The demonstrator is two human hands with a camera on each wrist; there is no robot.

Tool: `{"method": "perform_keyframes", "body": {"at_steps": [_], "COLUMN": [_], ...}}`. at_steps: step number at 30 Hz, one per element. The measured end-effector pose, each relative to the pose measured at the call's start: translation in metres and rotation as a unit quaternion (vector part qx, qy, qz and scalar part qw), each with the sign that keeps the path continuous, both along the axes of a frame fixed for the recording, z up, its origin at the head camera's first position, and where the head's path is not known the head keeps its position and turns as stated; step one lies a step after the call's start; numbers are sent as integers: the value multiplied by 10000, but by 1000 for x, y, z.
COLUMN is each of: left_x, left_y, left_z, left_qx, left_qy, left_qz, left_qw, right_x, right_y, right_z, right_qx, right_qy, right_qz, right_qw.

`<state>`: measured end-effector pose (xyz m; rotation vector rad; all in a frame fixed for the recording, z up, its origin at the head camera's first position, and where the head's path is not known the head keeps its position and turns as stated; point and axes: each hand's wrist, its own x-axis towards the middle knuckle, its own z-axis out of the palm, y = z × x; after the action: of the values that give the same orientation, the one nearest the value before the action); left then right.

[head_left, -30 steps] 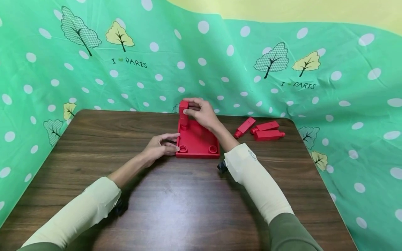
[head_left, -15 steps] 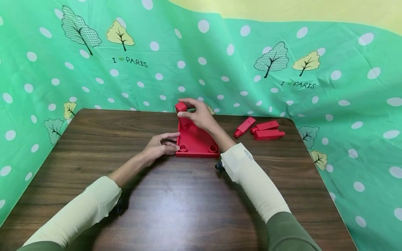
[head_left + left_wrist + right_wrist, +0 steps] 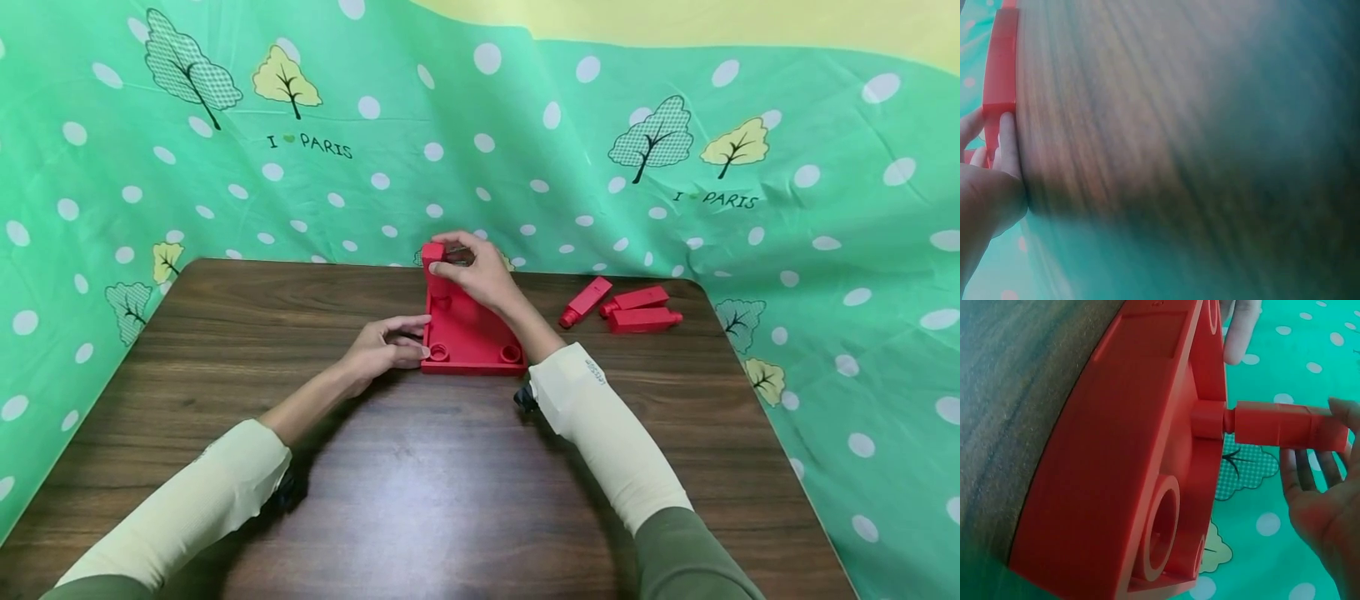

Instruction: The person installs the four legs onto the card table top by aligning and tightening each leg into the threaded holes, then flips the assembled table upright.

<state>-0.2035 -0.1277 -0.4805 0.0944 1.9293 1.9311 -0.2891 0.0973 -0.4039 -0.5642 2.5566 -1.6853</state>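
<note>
A shallow red toy tabletop [image 3: 476, 337] lies underside up on the wooden table, with round sockets [image 3: 438, 353] in its corners. At its back left corner a square red leg [image 3: 1272, 424] stands upright, its narrow neck at the socket's mouth in the right wrist view. My right hand [image 3: 483, 271] pinches the top of this leg between thumb and fingers. My left hand [image 3: 375, 348] holds the tabletop's left side, thumb by the front corner and forefinger farther back. In the left wrist view, its fingers [image 3: 1008, 134] lie along the red edge.
Three loose red legs [image 3: 645, 320] with threaded ends lie to the right of the tabletop, two side by side and one apart at an angle. Behind the wooden table [image 3: 390, 500] hangs a green dotted cloth [image 3: 480, 183].
The upright leg has turned about its axis and its top has shifted slightly left, with my right hand at it throughout. My left hand and the tabletop stay in place.
</note>
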Motion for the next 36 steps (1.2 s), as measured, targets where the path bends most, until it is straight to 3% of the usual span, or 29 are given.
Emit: {"method": "perform_keyframes", "body": {"at_steps": [5,17,30,36], "left_x": [1,2,3,0], "left_y": [-1,-2,-2,1], "left_z": [2,0,1,1], "left_qx": [-16,27,-54,-10], "left_qy": [-18,-19,-3,-11], "left_qz": [-6,44,25,57], "left_qw": [10000,10000,10000,10000], "right_x": [-1,1,1,0], "right_y": [0,-3,0,3], "right_z": [-2,-3,-10,-8], "right_qx": [356,151,331,305], "right_qy": [123,317,329,360], "right_qz": [-45,43,-250,-205], "right_qw": [9993,9994,9986,9987]}}
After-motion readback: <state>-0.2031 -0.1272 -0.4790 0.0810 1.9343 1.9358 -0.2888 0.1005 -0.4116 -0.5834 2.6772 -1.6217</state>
